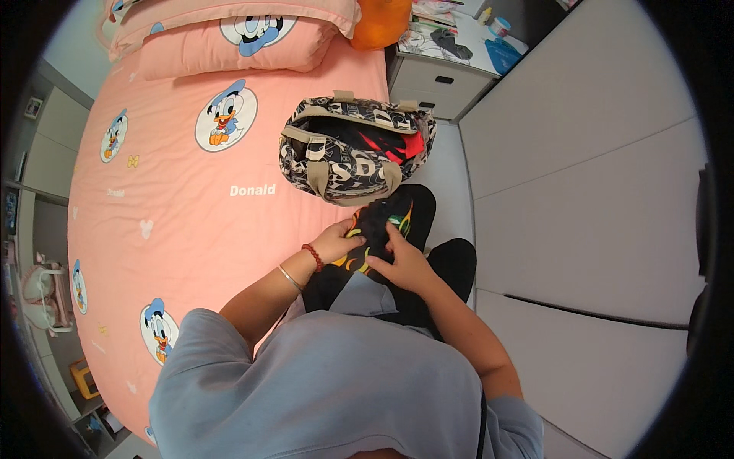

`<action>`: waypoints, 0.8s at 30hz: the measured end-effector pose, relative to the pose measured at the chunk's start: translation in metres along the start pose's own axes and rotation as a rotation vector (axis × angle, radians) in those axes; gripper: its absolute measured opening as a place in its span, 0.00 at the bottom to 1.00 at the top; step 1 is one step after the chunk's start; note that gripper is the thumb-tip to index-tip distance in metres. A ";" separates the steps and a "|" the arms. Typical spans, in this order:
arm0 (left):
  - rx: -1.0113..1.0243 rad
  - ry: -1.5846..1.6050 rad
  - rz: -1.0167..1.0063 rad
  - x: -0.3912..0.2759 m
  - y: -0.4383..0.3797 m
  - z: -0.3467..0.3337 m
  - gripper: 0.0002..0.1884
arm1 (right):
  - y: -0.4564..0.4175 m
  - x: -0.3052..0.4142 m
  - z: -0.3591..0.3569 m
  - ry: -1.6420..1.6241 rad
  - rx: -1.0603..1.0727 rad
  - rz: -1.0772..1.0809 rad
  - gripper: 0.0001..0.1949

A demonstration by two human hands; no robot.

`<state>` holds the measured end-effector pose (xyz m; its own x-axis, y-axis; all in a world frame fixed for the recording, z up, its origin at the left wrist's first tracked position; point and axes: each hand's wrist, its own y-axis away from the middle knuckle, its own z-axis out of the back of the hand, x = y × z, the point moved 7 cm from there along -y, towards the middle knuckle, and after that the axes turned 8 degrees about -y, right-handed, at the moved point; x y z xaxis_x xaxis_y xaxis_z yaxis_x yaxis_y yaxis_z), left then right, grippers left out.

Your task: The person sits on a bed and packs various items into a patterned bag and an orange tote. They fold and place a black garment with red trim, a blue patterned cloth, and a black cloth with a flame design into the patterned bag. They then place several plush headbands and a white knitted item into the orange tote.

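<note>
A dark cloth item with an orange, yellow and green pattern (375,229) lies bunched over my lap, between my two hands. My left hand (337,242) grips its left side, with a red bead bracelet and a metal bangle on that wrist. On its right side, my right hand (403,261) holds the fabric with thumb and fingers. Just beyond the cloth stands a black-and-beige letter-print fabric bag (355,172) at the bed's edge, its top unzipped. Red and black cloth (401,148) shows inside the bag. The undersides of both hands' grips are hidden.
A bed with a pink cartoon-print sheet (189,224) spreads to the left, pillows (241,49) at its head. A nightstand (438,80) holding papers and a grey cloth (451,44) stands beyond the bag, near an orange item (380,23). Pale cabinet panels (579,218) line the right.
</note>
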<state>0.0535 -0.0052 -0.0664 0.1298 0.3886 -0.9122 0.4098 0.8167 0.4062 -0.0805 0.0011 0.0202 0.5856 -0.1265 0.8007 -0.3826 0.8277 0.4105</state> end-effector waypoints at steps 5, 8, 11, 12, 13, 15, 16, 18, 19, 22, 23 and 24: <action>-0.075 -0.386 -0.546 -0.072 0.025 -0.026 0.10 | 0.010 -0.028 0.016 -0.689 0.012 -0.288 0.37; 0.049 -0.637 -0.712 -0.114 0.050 -0.061 0.10 | 0.013 -0.047 0.021 -0.921 -0.152 -0.261 0.31; 0.066 -0.821 -0.913 -0.132 0.067 -0.073 0.11 | 0.015 -0.037 0.025 -1.071 -0.162 -0.252 0.25; 0.119 -0.813 -0.920 -0.139 0.065 -0.066 0.10 | 0.016 -0.031 0.033 -1.088 -0.158 -0.241 0.23; 0.111 -0.824 -0.936 -0.150 0.065 -0.054 0.08 | 0.018 -0.023 0.040 -1.111 -0.158 -0.231 0.22; 0.013 -0.739 -0.890 -0.175 0.054 -0.012 0.07 | 0.019 0.008 0.074 -0.921 -0.255 -0.166 0.19; -0.151 -0.790 -0.872 -0.190 0.049 0.016 0.07 | 0.013 0.018 0.087 -0.937 -0.237 -0.073 0.19; -0.399 -0.960 -0.892 -0.221 0.040 0.066 0.08 | 0.003 0.056 0.116 -0.848 -0.261 0.074 0.18; -0.490 -1.083 -0.932 -0.234 0.034 0.085 0.09 | -0.005 0.072 0.126 -0.843 -0.272 0.164 0.18; -0.590 -1.494 -0.935 -0.237 0.011 0.107 0.11 | -0.030 0.126 0.134 -0.696 -0.271 0.388 0.24; -0.575 -1.587 -0.827 -0.230 -0.001 0.114 0.14 | -0.035 0.139 0.130 -0.632 -0.231 0.402 0.27; -0.553 -1.674 -0.721 -0.229 -0.012 0.117 0.18 | -0.043 0.139 0.127 -0.502 -0.205 0.437 0.29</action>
<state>0.1247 -0.1540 0.1313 0.8455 -0.5160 0.1375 0.5280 0.7688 -0.3608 -0.0735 -0.1219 0.1690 -0.0116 0.0457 0.9989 -0.3361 0.9407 -0.0470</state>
